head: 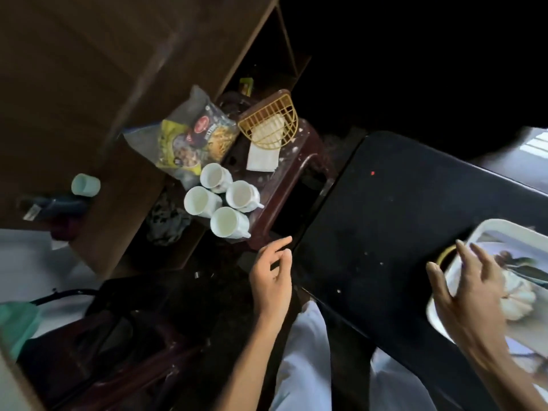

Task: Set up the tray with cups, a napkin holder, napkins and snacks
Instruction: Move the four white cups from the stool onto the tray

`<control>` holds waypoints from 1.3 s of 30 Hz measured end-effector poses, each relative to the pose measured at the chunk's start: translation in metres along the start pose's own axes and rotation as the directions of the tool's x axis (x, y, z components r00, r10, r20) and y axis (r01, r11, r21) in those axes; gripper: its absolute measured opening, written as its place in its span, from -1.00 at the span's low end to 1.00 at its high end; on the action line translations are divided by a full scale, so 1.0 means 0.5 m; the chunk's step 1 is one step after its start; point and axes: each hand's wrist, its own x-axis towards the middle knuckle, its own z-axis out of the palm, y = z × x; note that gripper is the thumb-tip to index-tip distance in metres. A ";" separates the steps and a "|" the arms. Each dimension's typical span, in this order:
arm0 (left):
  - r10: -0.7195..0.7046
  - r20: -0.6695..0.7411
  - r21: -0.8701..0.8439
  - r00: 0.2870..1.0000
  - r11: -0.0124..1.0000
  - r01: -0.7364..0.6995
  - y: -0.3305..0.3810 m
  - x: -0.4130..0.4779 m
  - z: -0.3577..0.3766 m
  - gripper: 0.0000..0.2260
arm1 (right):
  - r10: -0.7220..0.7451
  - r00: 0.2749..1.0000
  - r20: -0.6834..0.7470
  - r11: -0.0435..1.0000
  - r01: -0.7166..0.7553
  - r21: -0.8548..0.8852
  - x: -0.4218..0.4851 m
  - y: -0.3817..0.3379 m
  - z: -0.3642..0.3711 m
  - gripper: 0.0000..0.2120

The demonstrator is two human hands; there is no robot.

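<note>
**Tray on dark table; cups and supplies on stool**

White rectangular plastic tray [486, 229] with a printed picture on its base lies at the right end of the black tabletop [400, 209]. Right hand [468, 295] rests over its near rim, fingers spread, gripping nothing. Left hand [271, 275] hovers between table and stool, loosely curled, empty.

Dark maroon plastic stool [308, 155] carries four white ceramic cups [221, 203] clustered upright, a yellow lattice plastic napkin holder [268, 124] lying tilted over white folded napkins [262, 157], and clear snack packets [189, 137] just beside the cups.
</note>
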 end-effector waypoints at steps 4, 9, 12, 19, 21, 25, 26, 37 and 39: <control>-0.010 -0.210 -0.101 0.978 0.995 -0.012 -0.021 0.064 -0.099 -0.81 | -0.108 0.994 0.002 0.993 0.107 0.049 0.005 -0.107 0.069 -0.56; -0.167 -0.390 -0.242 0.906 0.967 0.075 -0.062 0.154 -0.191 -0.81 | -0.249 0.968 0.024 0.955 0.242 0.170 -0.003 -0.247 0.181 -0.71; -0.259 -0.338 -0.280 0.905 0.946 0.166 -0.088 0.195 -0.217 -0.80 | -0.258 0.961 0.096 0.938 0.226 0.263 -0.012 -0.323 0.256 -0.74; -0.307 -0.242 -0.243 0.921 0.938 0.248 -0.127 0.237 -0.222 -0.80 | -0.231 0.910 0.343 0.948 0.133 0.288 -0.050 -0.402 0.391 -0.68; -0.323 -0.210 -0.262 0.923 0.928 0.265 -0.132 0.241 -0.217 -0.81 | -0.204 0.907 0.369 0.960 0.111 0.258 -0.058 -0.407 0.412 -0.66; -0.367 -0.168 -0.356 0.915 0.888 0.291 -0.134 0.255 -0.203 -0.81 | -0.188 0.914 0.358 0.966 0.107 0.234 -0.062 -0.419 0.432 -0.66; -0.372 -0.162 -0.365 0.914 0.883 0.295 -0.134 0.259 -0.199 -0.80 | -0.190 0.916 0.352 0.966 0.110 0.234 -0.060 -0.422 0.434 -0.67; -0.388 -0.185 -0.389 0.903 0.872 0.295 -0.139 0.263 -0.184 -0.85 | -0.262 0.914 0.309 0.940 0.169 0.296 -0.056 -0.432 0.443 -0.83; -0.386 -0.183 -0.388 0.904 0.873 0.295 -0.137 0.258 -0.181 -0.85 | -0.271 0.914 0.301 0.936 0.176 0.305 -0.060 -0.427 0.438 -0.85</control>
